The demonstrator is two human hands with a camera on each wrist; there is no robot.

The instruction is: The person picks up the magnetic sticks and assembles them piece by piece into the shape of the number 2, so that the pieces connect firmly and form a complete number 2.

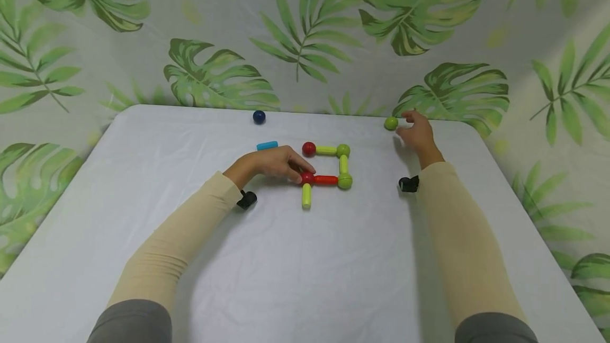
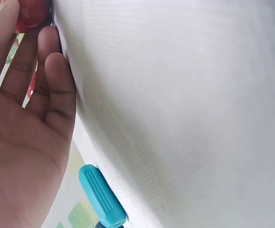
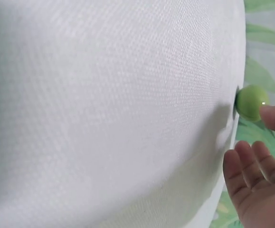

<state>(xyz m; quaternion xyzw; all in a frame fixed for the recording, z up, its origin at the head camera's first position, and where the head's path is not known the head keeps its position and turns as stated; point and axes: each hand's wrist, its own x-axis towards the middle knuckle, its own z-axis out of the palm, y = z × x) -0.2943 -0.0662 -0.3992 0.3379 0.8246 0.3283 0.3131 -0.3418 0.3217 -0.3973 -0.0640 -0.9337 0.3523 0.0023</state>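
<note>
My left hand (image 1: 278, 162) holds a red ball (image 1: 307, 178) between thumb and fingers. That ball joins a red rod (image 1: 326, 180) and a yellow-green rod (image 1: 306, 197) pointing toward me. At the red rod's other end sits a green ball (image 1: 344, 181), then another yellow-green rod (image 1: 343, 164), a second green ball (image 1: 343, 151), a third yellow-green rod (image 1: 326, 150) and a second red ball (image 1: 308, 149). Near the far edge, my right hand (image 1: 419, 135) is beside a loose green ball (image 1: 391, 123). In the right wrist view its fingers are spread and the thumb lies close to that ball (image 3: 252, 103); contact is unclear.
A loose blue rod (image 1: 267, 145) lies behind my left wrist. Farther back, a dark blue ball (image 1: 259, 117) rests near the far edge of the white table (image 1: 295, 279). A leaf-patterned cloth (image 1: 329, 78) hangs behind.
</note>
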